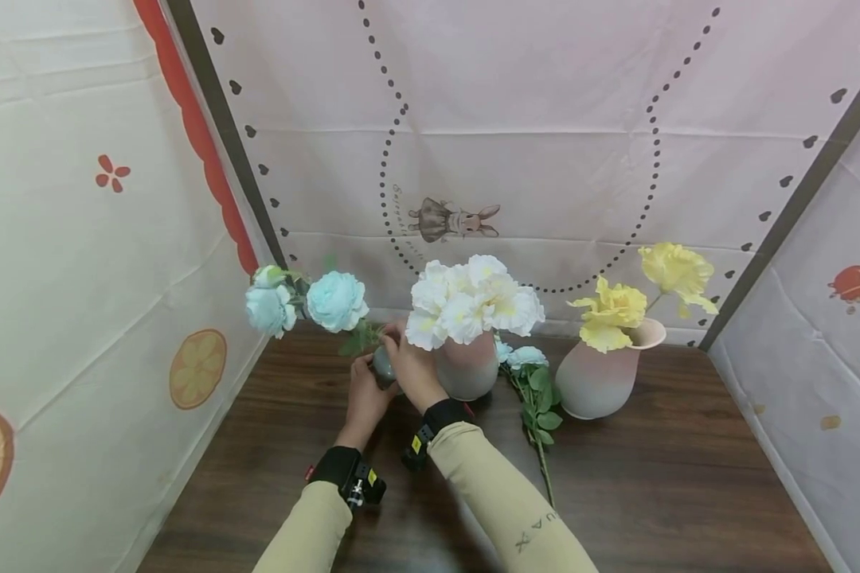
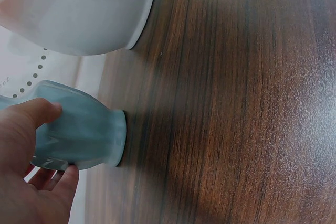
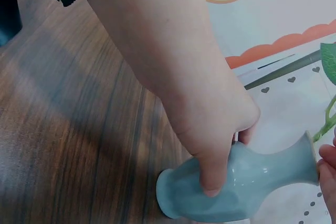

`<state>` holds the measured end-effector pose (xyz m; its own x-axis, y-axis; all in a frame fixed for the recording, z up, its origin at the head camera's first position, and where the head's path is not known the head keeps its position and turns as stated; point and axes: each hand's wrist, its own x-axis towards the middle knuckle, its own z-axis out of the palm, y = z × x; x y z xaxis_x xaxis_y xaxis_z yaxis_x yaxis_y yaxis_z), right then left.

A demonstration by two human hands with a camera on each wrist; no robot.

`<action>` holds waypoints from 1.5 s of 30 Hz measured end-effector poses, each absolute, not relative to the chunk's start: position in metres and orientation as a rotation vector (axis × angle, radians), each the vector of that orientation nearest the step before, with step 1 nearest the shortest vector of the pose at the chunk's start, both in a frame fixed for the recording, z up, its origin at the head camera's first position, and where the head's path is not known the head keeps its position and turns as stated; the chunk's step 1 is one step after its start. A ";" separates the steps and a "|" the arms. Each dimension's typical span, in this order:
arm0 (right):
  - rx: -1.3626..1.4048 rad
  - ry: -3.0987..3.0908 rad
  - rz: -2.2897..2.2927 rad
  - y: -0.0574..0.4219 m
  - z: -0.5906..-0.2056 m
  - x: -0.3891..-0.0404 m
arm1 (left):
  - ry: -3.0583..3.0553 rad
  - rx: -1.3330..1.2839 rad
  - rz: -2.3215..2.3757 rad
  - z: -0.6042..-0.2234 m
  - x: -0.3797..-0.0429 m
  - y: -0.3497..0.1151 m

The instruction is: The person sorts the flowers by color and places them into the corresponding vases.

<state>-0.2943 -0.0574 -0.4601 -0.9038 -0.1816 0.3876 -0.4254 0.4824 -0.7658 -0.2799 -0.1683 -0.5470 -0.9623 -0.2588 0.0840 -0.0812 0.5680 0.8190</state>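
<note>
My left hand (image 1: 367, 396) grips a small blue-green vase (image 1: 383, 368) round its body, thumb on one side and fingers on the other. In the left wrist view the vase (image 2: 79, 127) stands with its foot at the wooden table. Light-blue artificial flowers (image 1: 337, 302) rise from its mouth and lean left. At the mouth, my right hand (image 1: 412, 368) pinches the green stem (image 3: 326, 124); in the right wrist view its fingertips (image 3: 326, 174) sit right at the rim, mostly cut off by the frame edge.
Just right of my hands stands a pink-and-white vase (image 1: 467, 374) of white flowers (image 1: 469, 302). A blue flower with a leafy stem (image 1: 537, 406) lies on the table (image 1: 652, 493). Further right is another pink-and-white vase (image 1: 595, 382) with yellow flowers (image 1: 677, 274). Printed cloth walls (image 1: 530, 183) enclose the table.
</note>
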 end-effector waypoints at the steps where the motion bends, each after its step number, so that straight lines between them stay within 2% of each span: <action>1: 0.512 -2.470 1.381 -0.057 -0.461 -0.294 | -2.605 0.286 -1.341 -0.547 -0.280 -0.168; 8: 0.459 -2.413 1.305 -0.047 -0.474 -0.291 | -2.598 0.289 -1.315 -0.549 -0.281 -0.167; 24: 0.471 -2.390 1.566 -0.022 -0.495 -0.263 | -2.557 0.234 -1.267 -0.554 -0.282 -0.167; 45: 0.317 -2.255 1.450 0.018 -0.524 -0.235 | -2.581 0.252 -1.310 -0.552 -0.280 -0.167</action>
<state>-0.2345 0.0178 -0.5239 -0.8776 0.0431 0.4774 -0.4166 0.4241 -0.8041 -0.2797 -0.1669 -0.5521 -0.9575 -0.2572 0.1307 -0.0464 0.5842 0.8103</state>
